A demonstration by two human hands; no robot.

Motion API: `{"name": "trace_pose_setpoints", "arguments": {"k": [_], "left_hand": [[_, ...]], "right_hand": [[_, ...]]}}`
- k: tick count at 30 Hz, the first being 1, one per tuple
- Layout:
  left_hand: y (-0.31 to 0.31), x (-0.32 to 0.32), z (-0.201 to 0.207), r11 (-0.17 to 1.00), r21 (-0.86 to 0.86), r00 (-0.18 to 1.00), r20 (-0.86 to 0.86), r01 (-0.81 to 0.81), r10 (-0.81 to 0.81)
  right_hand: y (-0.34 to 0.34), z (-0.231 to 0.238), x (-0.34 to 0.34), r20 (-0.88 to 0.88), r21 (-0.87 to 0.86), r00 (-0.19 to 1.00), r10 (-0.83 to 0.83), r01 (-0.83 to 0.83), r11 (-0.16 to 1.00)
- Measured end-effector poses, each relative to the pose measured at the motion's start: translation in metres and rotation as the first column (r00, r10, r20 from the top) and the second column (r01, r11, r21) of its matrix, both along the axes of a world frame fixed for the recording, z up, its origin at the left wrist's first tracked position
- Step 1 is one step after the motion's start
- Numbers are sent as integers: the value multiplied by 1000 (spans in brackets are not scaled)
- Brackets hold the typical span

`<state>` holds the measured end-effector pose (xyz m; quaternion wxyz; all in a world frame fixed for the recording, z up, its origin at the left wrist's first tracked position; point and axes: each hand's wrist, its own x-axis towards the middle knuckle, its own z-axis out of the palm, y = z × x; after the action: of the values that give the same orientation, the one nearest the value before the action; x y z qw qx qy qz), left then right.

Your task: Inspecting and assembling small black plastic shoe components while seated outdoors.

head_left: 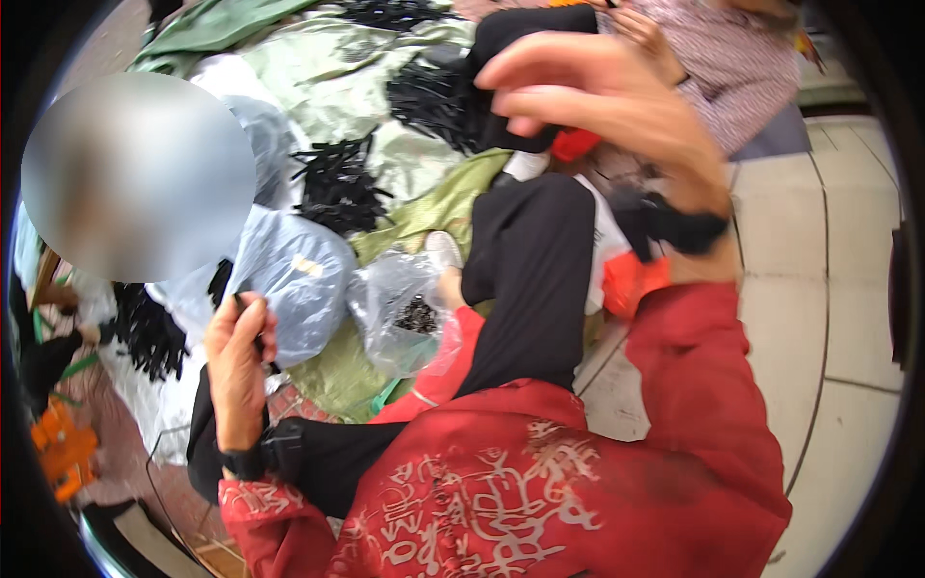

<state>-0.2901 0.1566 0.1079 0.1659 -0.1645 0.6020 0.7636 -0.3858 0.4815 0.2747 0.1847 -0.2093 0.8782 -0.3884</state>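
Left hand (236, 352): grip pinched on small black piece (258, 344); right hand (597, 96) raised, grip half-spread, contents indistinct through blur; clear plastic bag (381, 332) nearby.

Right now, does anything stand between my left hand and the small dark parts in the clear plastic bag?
Yes: in this view, the pale blue plastic bag lies between your left hand and the clear plastic bag with the small dark parts. Whether it rises high enough to block the reach, I cannot tell.
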Motion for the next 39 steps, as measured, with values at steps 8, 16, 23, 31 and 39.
{"name": "trace_pose_setpoints", "arguments": {"k": [8,16,23,31,39], "left_hand": [[-15,12,1,977,212,1000,10,-22,20],[-17,14,-25,936,337,993,101,-98,67],[-20,-6,-37,909,182,898,-173,-374,404],[-4,-15,-26,967,96,926,-283,-234,252],[34,-2,2,827,58,603,-656,-559,454]], "right_hand": [[-55,121,79,-119,-473,724,680,-643,602],[-147,-105,-32,232,-527,970,69,66,847],[-187,-207,-13,591,-228,753,289,-188,955],[-153,-195,-16,587,-138,799,131,-60,989],[-152,-161,34,359,-526,916,179,40,850]]}}
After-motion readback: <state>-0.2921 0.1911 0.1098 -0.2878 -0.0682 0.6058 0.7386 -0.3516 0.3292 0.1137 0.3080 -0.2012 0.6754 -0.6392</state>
